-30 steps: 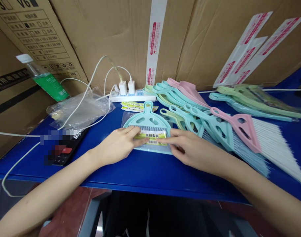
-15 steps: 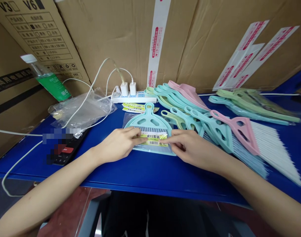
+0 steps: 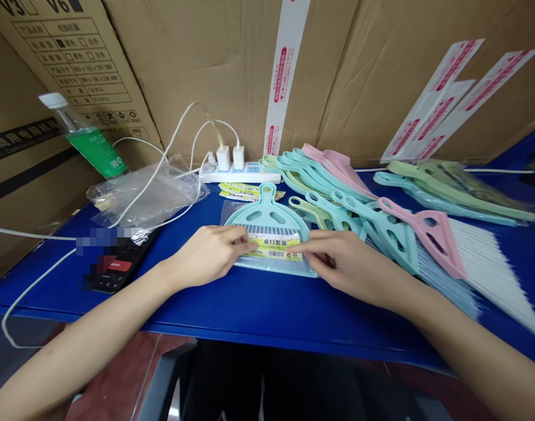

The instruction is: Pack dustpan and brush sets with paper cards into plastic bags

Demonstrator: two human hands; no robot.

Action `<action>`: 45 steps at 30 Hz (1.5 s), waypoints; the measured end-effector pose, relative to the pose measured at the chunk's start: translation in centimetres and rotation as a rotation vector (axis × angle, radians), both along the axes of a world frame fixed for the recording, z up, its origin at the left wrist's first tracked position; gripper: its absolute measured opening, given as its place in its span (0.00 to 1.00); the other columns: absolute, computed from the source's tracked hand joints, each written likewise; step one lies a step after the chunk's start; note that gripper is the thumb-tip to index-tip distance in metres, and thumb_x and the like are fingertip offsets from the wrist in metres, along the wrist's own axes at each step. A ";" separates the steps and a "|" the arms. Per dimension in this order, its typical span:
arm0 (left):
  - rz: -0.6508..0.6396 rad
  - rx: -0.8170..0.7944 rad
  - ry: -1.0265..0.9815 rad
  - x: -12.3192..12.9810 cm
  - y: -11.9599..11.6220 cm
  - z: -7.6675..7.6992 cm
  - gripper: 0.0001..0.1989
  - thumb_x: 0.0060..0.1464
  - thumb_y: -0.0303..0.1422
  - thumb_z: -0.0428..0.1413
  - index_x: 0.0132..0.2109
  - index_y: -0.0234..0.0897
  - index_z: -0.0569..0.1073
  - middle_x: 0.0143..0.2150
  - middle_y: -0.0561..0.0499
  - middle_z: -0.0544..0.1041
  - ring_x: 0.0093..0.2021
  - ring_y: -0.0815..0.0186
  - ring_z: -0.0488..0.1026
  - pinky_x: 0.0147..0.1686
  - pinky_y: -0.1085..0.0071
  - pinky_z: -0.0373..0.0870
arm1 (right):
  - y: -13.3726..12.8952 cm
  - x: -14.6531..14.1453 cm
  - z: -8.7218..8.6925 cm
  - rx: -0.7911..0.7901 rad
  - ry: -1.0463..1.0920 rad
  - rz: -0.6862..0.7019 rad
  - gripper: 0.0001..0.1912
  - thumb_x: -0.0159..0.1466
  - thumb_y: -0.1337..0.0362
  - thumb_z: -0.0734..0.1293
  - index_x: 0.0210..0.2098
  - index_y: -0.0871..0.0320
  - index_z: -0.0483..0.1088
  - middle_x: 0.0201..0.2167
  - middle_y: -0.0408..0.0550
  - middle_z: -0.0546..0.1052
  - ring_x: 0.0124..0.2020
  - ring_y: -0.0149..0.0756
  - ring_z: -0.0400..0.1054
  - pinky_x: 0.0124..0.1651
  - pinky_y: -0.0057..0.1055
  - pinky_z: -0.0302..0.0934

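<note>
In the head view a light-blue dustpan (image 3: 271, 206) lies on the blue table, its handle pointing away from me. Blue-grey brush bristles (image 3: 276, 233) show inside it, and clear plastic surrounds the set. Across its lower half lies a yellow and white label card (image 3: 273, 245) with a barcode. My left hand (image 3: 208, 252) has its fingers curled together at the card's left end. At the right end my right hand (image 3: 348, 260) presses its index finger on the card, with the thumb bent beneath. The undersides of the fingers are hidden.
More label cards (image 3: 245, 192) lie behind the dustpan, near a white power strip (image 3: 249, 173). Stacked dustpans (image 3: 326, 169) and loose brushes (image 3: 429, 234) fill the right, beside bagged sets (image 3: 451, 187). Leftward are a plastic bag (image 3: 148, 190), bottle (image 3: 92, 146), cables and phone (image 3: 122, 269).
The view has shifted slightly. Both hands stay at the two ends of the label card, with the fingers moving only a little across it.
</note>
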State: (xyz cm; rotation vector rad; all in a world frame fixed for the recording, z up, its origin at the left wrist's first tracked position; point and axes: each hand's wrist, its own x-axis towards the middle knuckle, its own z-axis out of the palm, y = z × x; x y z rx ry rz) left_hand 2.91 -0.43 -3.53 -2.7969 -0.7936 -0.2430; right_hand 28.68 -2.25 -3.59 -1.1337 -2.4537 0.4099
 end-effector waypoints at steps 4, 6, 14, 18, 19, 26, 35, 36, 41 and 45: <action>-0.015 0.030 -0.009 0.0 0.0 -0.1 0.18 0.61 0.24 0.44 0.50 0.38 0.76 0.41 0.49 0.78 0.39 0.65 0.78 0.39 0.68 0.75 | 0.0 0.0 -0.1 0.027 0.017 -0.007 0.20 0.61 0.75 0.57 0.41 0.56 0.79 0.28 0.46 0.76 0.21 0.29 0.65 0.25 0.26 0.57; -0.018 0.038 -0.014 0.0 -0.1 -0.2 0.18 0.61 0.24 0.44 0.48 0.37 0.76 0.41 0.49 0.78 0.38 0.64 0.78 0.38 0.67 0.75 | 0.0 0.0 -0.2 0.051 0.010 -0.002 0.20 0.61 0.74 0.57 0.40 0.57 0.79 0.28 0.46 0.76 0.22 0.29 0.66 0.25 0.26 0.58; 0.019 0.015 0.052 0.2 -0.3 0.1 0.19 0.61 0.24 0.44 0.54 0.39 0.73 0.43 0.49 0.78 0.39 0.64 0.77 0.38 0.67 0.75 | 0.0 0.2 -0.4 0.384 -0.088 -0.080 0.16 0.65 0.69 0.58 0.40 0.56 0.77 0.26 0.45 0.74 0.21 0.29 0.65 0.25 0.26 0.55; 0.038 0.002 0.120 0.6 -0.4 0.2 0.22 0.60 0.24 0.46 0.59 0.41 0.69 0.42 0.49 0.76 0.39 0.65 0.75 0.35 0.70 0.73 | 0.0 -0.4 0.2 0.599 -0.242 0.030 0.16 0.65 0.71 0.57 0.38 0.58 0.76 0.25 0.46 0.73 0.21 0.31 0.63 0.23 0.29 0.49; 0.045 0.000 0.139 0.7 -0.4 0.2 0.22 0.60 0.24 0.46 0.59 0.42 0.68 0.41 0.49 0.75 0.38 0.65 0.75 0.34 0.70 0.73 | 0.1 -0.7 0.5 0.598 -0.291 0.078 0.16 0.64 0.72 0.57 0.37 0.58 0.76 0.26 0.46 0.73 0.22 0.31 0.64 0.23 0.29 0.49; 0.106 0.000 0.268 1.4 -0.6 0.3 0.23 0.59 0.24 0.48 0.59 0.45 0.68 0.39 0.49 0.70 0.39 0.64 0.73 0.33 0.71 0.71 | 0.8 -2.6 1.0 0.385 -0.490 0.239 0.13 0.60 0.75 0.62 0.38 0.59 0.76 0.27 0.48 0.75 0.30 0.36 0.68 0.28 0.31 0.51; 0.079 0.033 0.219 1.2 -0.4 0.0 0.18 0.60 0.26 0.50 0.55 0.43 0.73 0.39 0.50 0.72 0.35 0.66 0.74 0.30 0.72 0.70 | 0.5 -1.4 -0.6 0.401 -0.380 0.209 0.15 0.61 0.75 0.60 0.42 0.60 0.75 0.29 0.48 0.76 0.29 0.34 0.68 0.27 0.30 0.54; 0.074 0.041 0.214 1.2 -0.4 0.1 0.18 0.60 0.26 0.50 0.55 0.42 0.73 0.39 0.50 0.72 0.35 0.66 0.74 0.30 0.72 0.70 | 0.5 -1.3 -0.7 0.397 -0.375 0.207 0.15 0.61 0.75 0.59 0.42 0.60 0.75 0.29 0.48 0.76 0.29 0.35 0.68 0.27 0.30 0.54; 0.085 0.029 0.213 1.5 -0.4 0.4 0.19 0.59 0.24 0.49 0.54 0.44 0.74 0.38 0.50 0.73 0.35 0.65 0.75 0.29 0.71 0.69 | 0.4 -1.3 -0.8 0.413 -0.373 0.205 0.17 0.61 0.75 0.59 0.44 0.61 0.75 0.32 0.49 0.78 0.32 0.36 0.70 0.28 0.31 0.56; 0.149 -0.013 0.192 1.4 -0.4 0.7 0.21 0.57 0.22 0.49 0.52 0.47 0.76 0.39 0.50 0.75 0.33 0.66 0.75 0.26 0.72 0.66 | 0.3 -1.2 -0.8 0.426 -0.388 0.190 0.18 0.60 0.76 0.59 0.45 0.59 0.75 0.32 0.49 0.79 0.33 0.36 0.70 0.26 0.30 0.56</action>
